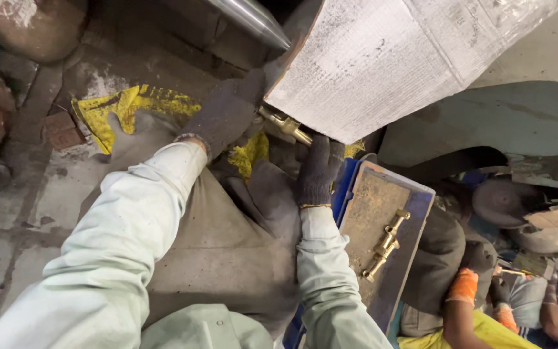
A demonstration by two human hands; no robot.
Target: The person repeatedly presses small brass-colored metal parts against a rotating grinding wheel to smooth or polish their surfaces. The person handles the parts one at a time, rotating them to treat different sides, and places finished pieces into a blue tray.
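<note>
Two pale-green sleeves are seen nearest the camera, both ending in dark knitted work gloves. Just right of the right sleeve, a flat, dusty blue-edged metal tray (421, 194) is set at a slant, and a small brass fitting (385, 244) lies loose on its bare face. Farther right, another person's arm in an orange cuff (464, 286) is visible among dark round machine parts (537, 226).

The right hand (318, 171) is raised just above the tray's upper corner, its gloved fingers curled closed around something beneath the big sheet; what is pinched cannot be told. The left hand (227, 113) is stretched farther out, its fingers wrapped shut about a long brass tool (285, 125), whose short exposed length runs between the two hands. Crumpled yellow cloth (130, 106) is spread on the grey floor beyond the left wrist. A large, stiff white woven sheet (382, 58) is held over the tool's far end, hiding it. A polished steel bar (250, 19) is seen farthest back.
</note>
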